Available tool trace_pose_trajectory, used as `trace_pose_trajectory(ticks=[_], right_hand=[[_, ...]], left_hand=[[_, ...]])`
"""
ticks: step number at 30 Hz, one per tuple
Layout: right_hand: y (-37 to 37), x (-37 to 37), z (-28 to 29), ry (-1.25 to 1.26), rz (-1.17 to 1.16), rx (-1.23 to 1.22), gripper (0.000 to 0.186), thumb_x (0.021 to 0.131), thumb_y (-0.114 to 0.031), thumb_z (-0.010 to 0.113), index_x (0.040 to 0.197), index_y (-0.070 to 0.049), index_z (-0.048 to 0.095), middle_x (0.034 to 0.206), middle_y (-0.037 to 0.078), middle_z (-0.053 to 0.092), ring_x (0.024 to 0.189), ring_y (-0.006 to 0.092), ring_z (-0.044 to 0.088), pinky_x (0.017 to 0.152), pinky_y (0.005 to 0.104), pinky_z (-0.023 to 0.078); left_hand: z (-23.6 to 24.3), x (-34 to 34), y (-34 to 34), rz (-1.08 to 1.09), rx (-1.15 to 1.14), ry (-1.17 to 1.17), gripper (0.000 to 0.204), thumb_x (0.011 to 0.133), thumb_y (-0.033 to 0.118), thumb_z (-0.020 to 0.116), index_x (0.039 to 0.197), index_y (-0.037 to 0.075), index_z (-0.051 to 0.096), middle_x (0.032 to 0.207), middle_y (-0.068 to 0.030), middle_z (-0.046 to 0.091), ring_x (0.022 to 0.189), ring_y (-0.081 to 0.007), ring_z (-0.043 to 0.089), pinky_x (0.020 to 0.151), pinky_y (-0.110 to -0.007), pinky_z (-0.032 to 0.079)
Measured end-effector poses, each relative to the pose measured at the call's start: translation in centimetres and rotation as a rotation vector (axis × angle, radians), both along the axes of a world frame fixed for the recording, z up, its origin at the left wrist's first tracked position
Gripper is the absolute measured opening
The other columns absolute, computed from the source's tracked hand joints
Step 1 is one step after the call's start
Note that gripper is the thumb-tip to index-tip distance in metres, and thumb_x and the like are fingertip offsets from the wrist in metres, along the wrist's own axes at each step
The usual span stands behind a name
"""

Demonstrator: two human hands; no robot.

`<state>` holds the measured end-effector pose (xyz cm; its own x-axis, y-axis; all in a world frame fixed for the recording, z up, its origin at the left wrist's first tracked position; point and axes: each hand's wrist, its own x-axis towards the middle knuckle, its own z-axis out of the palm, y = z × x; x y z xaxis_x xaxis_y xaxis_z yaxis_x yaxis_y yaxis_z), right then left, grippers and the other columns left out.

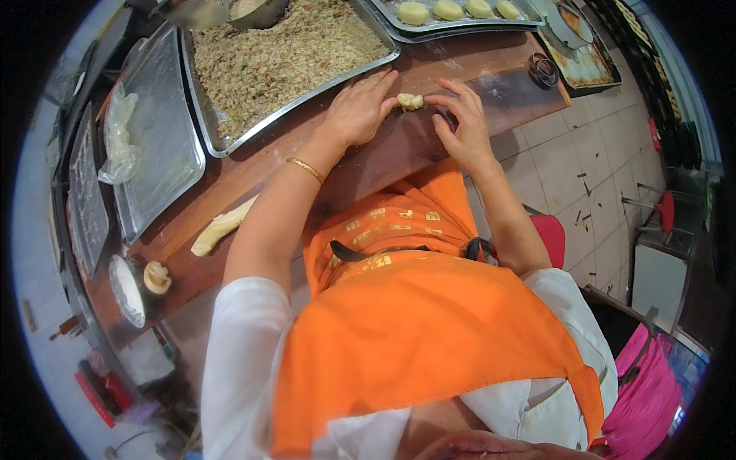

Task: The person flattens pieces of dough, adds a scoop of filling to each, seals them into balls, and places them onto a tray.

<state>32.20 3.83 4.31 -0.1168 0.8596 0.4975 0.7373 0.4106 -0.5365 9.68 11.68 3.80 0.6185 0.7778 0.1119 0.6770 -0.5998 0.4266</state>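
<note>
A small, pale yellow, crumbly lump sits on the wooden worktop between my two hands. My left hand rests open at its left, fingers stretched out along the edge of the filling tray, thumb at the lump's side. On the other side my right hand is open, its fingers apart and curved, the tips at or just beside the lump. A pale dough roll lies on the worktop, partly hidden by my left forearm. Farther left, a twisted piece of dough sits by a bowl of white flour.
A large metal tray holds crumbly filling and a bowl. Top right, another tray carries pale round cakes near dark ring cutters. At left, a metal tray has a plastic bag over its edge. Tiled floor lies beyond the worktop.
</note>
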Motion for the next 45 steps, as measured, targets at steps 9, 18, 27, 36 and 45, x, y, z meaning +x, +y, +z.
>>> trace_pose_trajectory(ticks=[9,18,27,36,45], right_hand=[[-0.5,-0.5,3.8,0.106,0.076,0.052,0.024,0.083,-0.004,0.062,0.106,-0.007,0.068,0.117,0.013,0.063,0.109,0.0339,0.059,0.094,0.0413,0.047],[0.7,-5.6,4.2,0.179,0.285,-0.185,0.04,0.085,-0.01,0.069,0.124,-0.006,0.061,0.109,0.016,0.063,0.099,0.0329,0.063,0.086,0.0396,0.052],[4.8,-7.0,8.3,-0.058,0.428,-0.044,0.068,0.074,-0.016,0.079,0.135,-0.005,0.051,0.125,0.017,0.057,0.119,0.0375,0.052,0.103,0.0454,0.042],[23.0,2.9,7.7,-0.193,-0.193,-0.227,0.052,0.072,-0.023,0.079,0.12,-0.008,0.064,0.119,0.02,0.059,0.113,0.038,0.057,0.1,0.0428,0.046],[30.4,4.7,3.5,-0.186,-0.103,-0.335,0.054,0.072,-0.025,0.077,0.122,-0.011,0.065,0.123,0.018,0.062,0.119,0.034,0.056,0.102,0.04,0.046]], left_hand=[[-0.1,-2.3,-0.1,0.342,-0.638,-1.022,0.043,0.099,0.032,0.051,0.125,-0.002,0.06,0.137,-0.0266,0.05,0.125,-0.0358,0.05,0.106,-0.041,0.041],[-0.5,-3.9,-5.4,0.25,0.132,-0.287,0.049,0.09,0.022,0.07,0.131,0.002,0.051,0.118,-0.0182,0.061,0.108,-0.0378,0.058,0.096,-0.046,0.046],[3.8,-1.3,-3.3,0.256,-1.15,-1.602,0.042,0.108,0.038,0.036,0.132,0.005,0.048,0.127,-0.0082,0.059,0.109,-0.0189,0.06,0.09,-0.036,0.051],[7.9,-3.0,-7.6,0.427,-0.439,-1.32,0.032,0.106,0.017,0.046,0.131,-0.002,0.051,0.123,-0.0137,0.062,0.113,-0.0217,0.06,0.101,-0.035,0.046],[5.2,-8.3,-12.8,0.745,-0.27,-1.15,0.026,0.101,0.002,0.046,0.125,-0.003,0.053,0.109,-0.0105,0.062,0.103,-0.017,0.06,0.096,-0.033,0.047]])
